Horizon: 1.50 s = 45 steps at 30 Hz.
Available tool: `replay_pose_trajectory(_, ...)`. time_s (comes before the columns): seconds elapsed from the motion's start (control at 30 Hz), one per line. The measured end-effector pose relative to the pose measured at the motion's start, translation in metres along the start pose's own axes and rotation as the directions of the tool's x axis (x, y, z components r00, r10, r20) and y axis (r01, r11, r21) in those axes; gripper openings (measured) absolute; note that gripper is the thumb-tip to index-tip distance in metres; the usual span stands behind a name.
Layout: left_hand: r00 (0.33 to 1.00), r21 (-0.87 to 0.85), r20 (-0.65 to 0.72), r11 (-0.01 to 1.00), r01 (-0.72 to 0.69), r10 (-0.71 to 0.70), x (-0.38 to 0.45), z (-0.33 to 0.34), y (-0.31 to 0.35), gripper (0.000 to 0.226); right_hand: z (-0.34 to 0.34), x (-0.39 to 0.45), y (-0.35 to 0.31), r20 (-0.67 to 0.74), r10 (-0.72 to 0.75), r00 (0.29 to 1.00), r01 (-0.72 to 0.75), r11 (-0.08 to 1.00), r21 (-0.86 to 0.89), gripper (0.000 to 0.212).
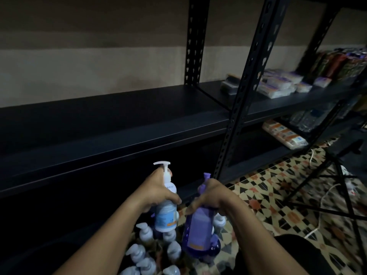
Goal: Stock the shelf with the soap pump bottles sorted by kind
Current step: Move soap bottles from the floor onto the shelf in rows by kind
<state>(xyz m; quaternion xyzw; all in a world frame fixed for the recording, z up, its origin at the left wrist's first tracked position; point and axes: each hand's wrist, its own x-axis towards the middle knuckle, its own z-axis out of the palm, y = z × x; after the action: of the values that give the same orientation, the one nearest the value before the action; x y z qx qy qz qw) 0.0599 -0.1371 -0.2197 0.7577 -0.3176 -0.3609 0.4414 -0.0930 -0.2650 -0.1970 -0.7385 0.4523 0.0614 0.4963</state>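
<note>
Head view looks forward and down, near the hands [186, 193]; tilted.

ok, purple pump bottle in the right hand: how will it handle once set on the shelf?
The purple pump bottle looks tall and narrow, so probably tippy if nudged. It appears full, so likely heavy for its size. The right hand grips it near the neck; the smooth plastic may be slippery.

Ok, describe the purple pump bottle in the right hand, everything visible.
The purple bottle is translucent violet plastic with a paler label panel and a purple pump head at the top. It is held roughly upright above the cluster of bottles on the floor. The right hand grips it round the neck and shoulder, hiding that part.
</note>
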Motion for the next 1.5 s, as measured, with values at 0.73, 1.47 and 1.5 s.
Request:
replay_pose_trajectory(0.73, 0.96, -0.1, -0.263, 0.987, -0.124, 0.094, -0.013, 0.004, 0.011, 0.037, 0.004, -0.001, 0.01, -0.35, -0.189, 0.917, 0.355, 0.784, 0.509, 0.037)
replay_pose_trajectory(1.47, 0.858, 0.15, -0.499, 0.987, -0.055, 0.124, -0.017, 0.019, 0.015, 0.055, 0.023, -0.003, 0.01, -0.434, -0.35, 0.83, 0.543, 0.683, 0.488, 0.029)
replay_pose_trajectory(1.5, 0.856, 0.142, -0.501, 0.988, -0.066, 0.129, -0.018, 0.02, 0.016, 0.053, 0.025, -0.005, 0.009, -0.423, -0.354, 0.834, 0.542, 0.667, 0.511, 0.031)
